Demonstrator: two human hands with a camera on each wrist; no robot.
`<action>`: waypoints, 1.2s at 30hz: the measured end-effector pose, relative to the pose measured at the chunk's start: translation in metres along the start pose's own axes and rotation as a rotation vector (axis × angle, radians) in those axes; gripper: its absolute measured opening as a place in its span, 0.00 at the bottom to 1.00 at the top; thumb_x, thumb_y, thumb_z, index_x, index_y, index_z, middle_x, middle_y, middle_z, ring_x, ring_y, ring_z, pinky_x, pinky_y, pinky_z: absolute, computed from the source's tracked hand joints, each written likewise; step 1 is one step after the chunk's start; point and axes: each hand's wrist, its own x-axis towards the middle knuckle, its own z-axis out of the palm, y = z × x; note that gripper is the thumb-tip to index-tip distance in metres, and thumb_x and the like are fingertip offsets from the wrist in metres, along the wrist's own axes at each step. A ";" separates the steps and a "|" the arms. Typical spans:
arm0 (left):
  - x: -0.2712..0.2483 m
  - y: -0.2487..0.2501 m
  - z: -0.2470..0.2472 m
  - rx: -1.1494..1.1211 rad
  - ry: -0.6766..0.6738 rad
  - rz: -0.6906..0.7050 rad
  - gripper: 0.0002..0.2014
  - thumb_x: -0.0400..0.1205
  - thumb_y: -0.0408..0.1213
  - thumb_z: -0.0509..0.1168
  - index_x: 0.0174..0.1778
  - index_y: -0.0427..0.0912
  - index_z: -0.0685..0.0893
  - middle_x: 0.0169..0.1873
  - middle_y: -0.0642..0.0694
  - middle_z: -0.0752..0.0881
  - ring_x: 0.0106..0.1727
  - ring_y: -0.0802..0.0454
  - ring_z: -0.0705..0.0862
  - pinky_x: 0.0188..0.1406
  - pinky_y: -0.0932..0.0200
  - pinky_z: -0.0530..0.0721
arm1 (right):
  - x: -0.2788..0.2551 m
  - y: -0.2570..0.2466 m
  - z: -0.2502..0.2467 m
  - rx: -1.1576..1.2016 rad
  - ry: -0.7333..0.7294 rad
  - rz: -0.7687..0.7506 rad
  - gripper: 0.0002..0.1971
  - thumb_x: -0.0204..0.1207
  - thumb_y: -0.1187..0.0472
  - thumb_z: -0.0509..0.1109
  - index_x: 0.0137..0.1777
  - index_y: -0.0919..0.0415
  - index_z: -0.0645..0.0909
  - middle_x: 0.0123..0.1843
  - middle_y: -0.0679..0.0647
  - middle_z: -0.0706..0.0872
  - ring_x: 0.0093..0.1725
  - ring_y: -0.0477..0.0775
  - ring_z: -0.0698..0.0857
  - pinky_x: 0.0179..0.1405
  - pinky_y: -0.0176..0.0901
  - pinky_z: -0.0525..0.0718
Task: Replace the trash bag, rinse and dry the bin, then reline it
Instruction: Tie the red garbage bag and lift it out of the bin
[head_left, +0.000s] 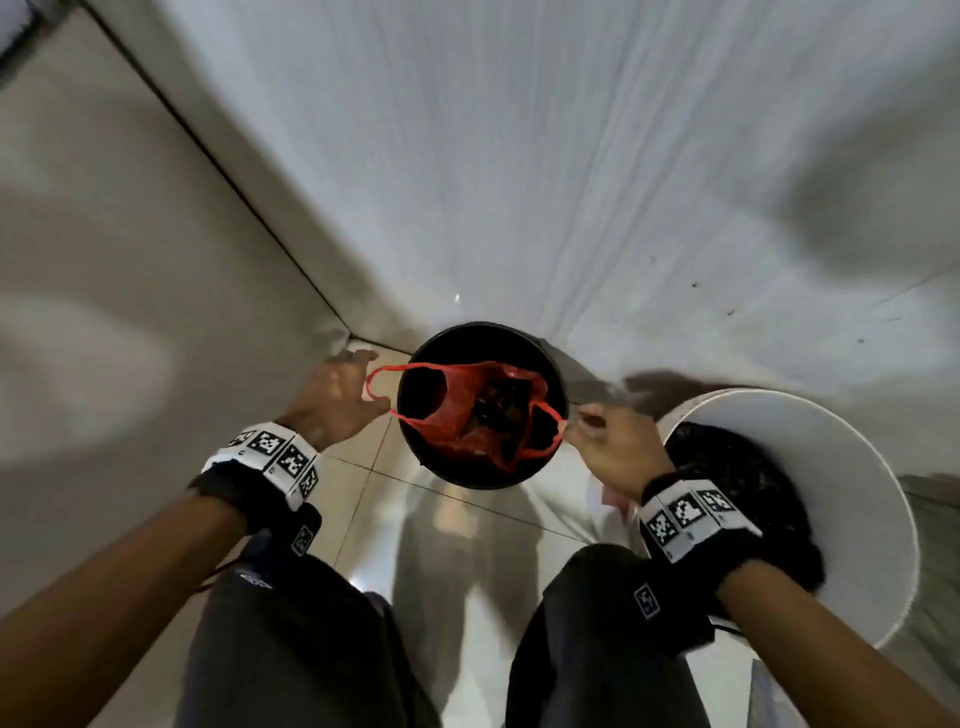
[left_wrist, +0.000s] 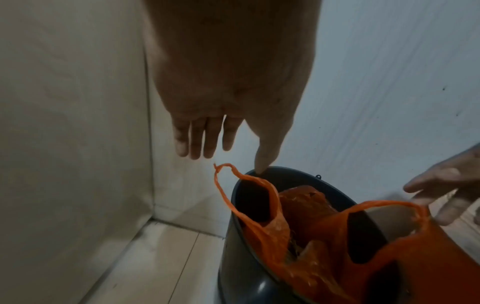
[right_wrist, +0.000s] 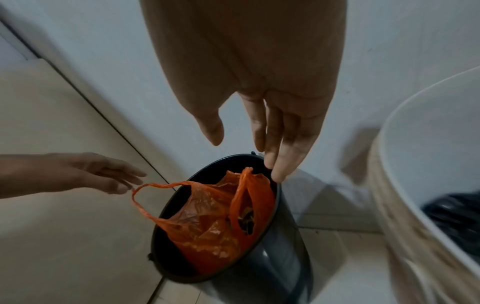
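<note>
A black round bin (head_left: 485, 326) stands on the tile floor in a corner. Inside it sits a red plastic bag (head_left: 467, 434) holding dark rubbish, and its two handle loops stick out over the rim. My left hand (head_left: 371, 384) hovers at the left loop (left_wrist: 223, 167) with straight fingers, and the thumb tip is by the bin rim (left_wrist: 311, 174). My right hand (head_left: 584, 421) is at the right loop (right_wrist: 246, 171). Its fingers (right_wrist: 275, 168) are straight and the thumb is apart. Neither hand closes on a loop in the wrist views.
A large white bucket (head_left: 810, 415) with a black bag (head_left: 753, 483) inside stands close on the right. A white wall rises behind the bin and a beige panel (head_left: 104, 234) runs along the left. My knees are at the bottom of the head view.
</note>
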 end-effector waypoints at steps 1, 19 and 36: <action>0.008 -0.002 0.005 0.006 0.000 0.004 0.34 0.79 0.41 0.75 0.81 0.36 0.73 0.74 0.34 0.80 0.75 0.37 0.77 0.72 0.47 0.76 | 0.008 0.001 0.003 -0.001 0.007 -0.024 0.21 0.79 0.46 0.70 0.61 0.63 0.86 0.61 0.58 0.90 0.65 0.58 0.85 0.64 0.44 0.77; 0.083 0.035 -0.001 0.157 -0.251 0.081 0.09 0.83 0.36 0.71 0.45 0.35 0.92 0.33 0.46 0.94 0.35 0.48 0.92 0.41 0.55 0.87 | 0.093 0.000 0.030 -0.240 -0.207 0.116 0.13 0.74 0.58 0.78 0.44 0.72 0.87 0.27 0.58 0.90 0.28 0.55 0.91 0.19 0.35 0.82; 0.064 0.071 0.016 -0.642 -0.386 0.202 0.08 0.86 0.25 0.64 0.57 0.32 0.88 0.46 0.36 0.92 0.49 0.39 0.94 0.48 0.52 0.93 | 0.089 -0.007 0.023 0.454 -0.169 0.070 0.06 0.81 0.65 0.71 0.47 0.69 0.85 0.32 0.54 0.92 0.27 0.47 0.89 0.40 0.35 0.87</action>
